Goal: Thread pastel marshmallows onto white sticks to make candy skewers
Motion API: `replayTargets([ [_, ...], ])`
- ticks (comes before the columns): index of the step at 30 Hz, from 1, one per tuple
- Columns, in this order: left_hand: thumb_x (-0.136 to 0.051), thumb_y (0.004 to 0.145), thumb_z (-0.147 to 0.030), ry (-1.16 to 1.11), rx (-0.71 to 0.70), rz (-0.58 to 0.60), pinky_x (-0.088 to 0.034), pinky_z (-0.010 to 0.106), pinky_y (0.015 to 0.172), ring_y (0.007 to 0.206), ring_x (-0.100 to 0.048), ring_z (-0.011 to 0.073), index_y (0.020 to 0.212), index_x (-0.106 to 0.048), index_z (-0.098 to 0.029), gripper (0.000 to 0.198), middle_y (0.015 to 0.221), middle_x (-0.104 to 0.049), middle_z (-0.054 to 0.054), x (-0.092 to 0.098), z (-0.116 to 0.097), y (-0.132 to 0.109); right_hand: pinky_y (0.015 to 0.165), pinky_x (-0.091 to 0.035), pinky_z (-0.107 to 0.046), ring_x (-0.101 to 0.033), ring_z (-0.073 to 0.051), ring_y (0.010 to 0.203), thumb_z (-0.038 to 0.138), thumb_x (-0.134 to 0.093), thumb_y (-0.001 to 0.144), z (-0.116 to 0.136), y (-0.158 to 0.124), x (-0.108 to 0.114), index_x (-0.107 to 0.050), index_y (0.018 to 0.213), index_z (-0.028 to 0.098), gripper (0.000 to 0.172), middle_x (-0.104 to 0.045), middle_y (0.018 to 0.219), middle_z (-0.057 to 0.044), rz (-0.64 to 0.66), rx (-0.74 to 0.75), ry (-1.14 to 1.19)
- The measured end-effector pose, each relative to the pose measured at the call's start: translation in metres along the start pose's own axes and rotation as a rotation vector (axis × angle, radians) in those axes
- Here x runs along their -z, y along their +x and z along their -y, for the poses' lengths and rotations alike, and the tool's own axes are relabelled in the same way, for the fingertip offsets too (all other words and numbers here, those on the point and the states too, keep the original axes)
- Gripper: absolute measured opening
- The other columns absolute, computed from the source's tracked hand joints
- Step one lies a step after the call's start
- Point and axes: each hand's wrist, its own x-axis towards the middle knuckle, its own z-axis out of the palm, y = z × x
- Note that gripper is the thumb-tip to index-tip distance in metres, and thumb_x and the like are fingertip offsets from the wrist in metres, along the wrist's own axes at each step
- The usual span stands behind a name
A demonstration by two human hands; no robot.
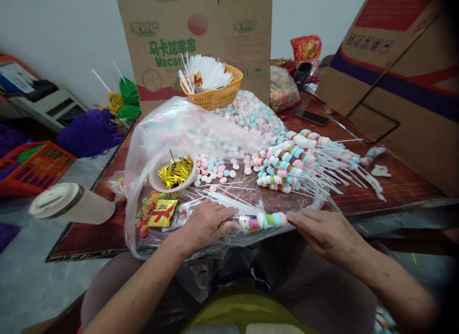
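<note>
A skewer of pink, blue, green and white candies (267, 221) lies nearly level at the table's front edge, its left part inside a clear printed wrapper. My left hand (209, 222) is closed on the wrapped left end. At the right end, my right hand (319, 231) has its fingers pressed together against the last pink candy. Left of my left hand are a yellow packet (162, 213) and small ring candies (145, 213). A round bowl (154, 178) of gold twist ties stands behind them. Finished candy skewers (287, 161) are piled behind my right hand.
A large plastic bag (150, 123) of round candies spreads over the table. Behind it are a yellow basket (215, 98) of white sticks and a cardboard box (236, 18). A lidded cup (86, 205) tilts at the left edge; a phone (311, 116) lies back right.
</note>
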Motion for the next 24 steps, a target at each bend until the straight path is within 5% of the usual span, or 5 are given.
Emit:
replayTargets([
  [3,-0.051,0.066,-0.066,0.020,0.064,0.074,-0.039,0.032,0.067,0.076,-0.059,0.0233,0.102,-0.058,-0.016,0.062,0.077,-0.066,0.007,-0.004,-0.007,0.005,0.055,-0.036,-0.021,-0.053,-0.011,0.062,0.011,-0.038,0.083,0.005,0.006,-0.001,-0.059,0.095,0.019,0.026,-0.060,0.071,-0.003,0.095,0.013,0.021],
  [9,-0.053,0.065,-0.066,-0.271,0.212,0.285,-0.034,0.023,0.053,0.067,-0.057,0.0171,0.081,-0.060,-0.018,0.051,0.071,-0.063,0.001,-0.021,-0.021,0.019,0.049,-0.024,-0.025,-0.049,-0.013,0.055,0.008,-0.041,0.079,0.023,0.027,-0.011,-0.060,0.090,0.019,0.025,-0.056,0.064,-0.002,0.203,0.105,-0.073],
  [18,-0.070,0.050,-0.059,-0.398,0.278,0.305,-0.043,0.027,0.067,0.088,-0.058,0.0242,0.126,-0.039,-0.022,0.089,0.100,-0.063,0.006,-0.004,-0.023,0.016,0.051,-0.024,-0.024,-0.053,-0.013,0.062,0.015,-0.048,0.079,0.018,0.036,-0.025,-0.059,0.090,0.020,0.016,-0.061,0.074,-0.002,0.354,0.071,0.004],
  [21,-0.067,0.057,-0.053,-0.154,0.294,0.403,-0.041,0.027,0.060,0.078,-0.060,0.0249,0.099,-0.057,-0.021,0.053,0.086,-0.065,0.005,0.006,-0.018,0.010,0.051,-0.026,-0.023,-0.054,-0.012,0.064,0.011,-0.044,0.080,0.013,0.033,-0.019,-0.058,0.094,0.020,0.022,-0.061,0.076,-0.002,0.355,0.048,0.059],
  [24,-0.057,0.072,-0.040,0.015,0.339,0.373,-0.038,0.026,0.055,0.070,-0.061,0.0225,0.082,-0.059,-0.021,0.022,0.076,-0.065,0.004,0.005,-0.016,0.009,0.048,-0.023,-0.023,-0.053,-0.011,0.060,0.013,-0.045,0.079,0.015,0.032,-0.015,-0.058,0.091,0.020,0.020,-0.062,0.075,-0.001,0.380,0.046,0.079],
])
